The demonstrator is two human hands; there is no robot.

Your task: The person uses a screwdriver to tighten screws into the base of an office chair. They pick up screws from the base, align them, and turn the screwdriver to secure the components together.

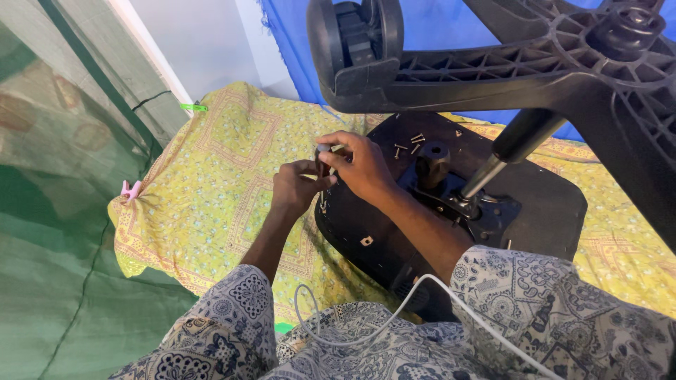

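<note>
While pinching a small metal tool (325, 149), right hand (362, 169) fingers closed; left hand (296, 186) on upturned chair seat (549, 204).

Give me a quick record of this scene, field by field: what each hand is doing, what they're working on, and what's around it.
Left hand: at the edge of the upturned chair seat, fingers pinched beside the right hand
Right hand: holds a small light-tipped tool
Loose screws: lying on the seat underside
Chair base: above, a caster wheel up
Surface: yellow patterned cloth
Also: white cable over the lap
</note>
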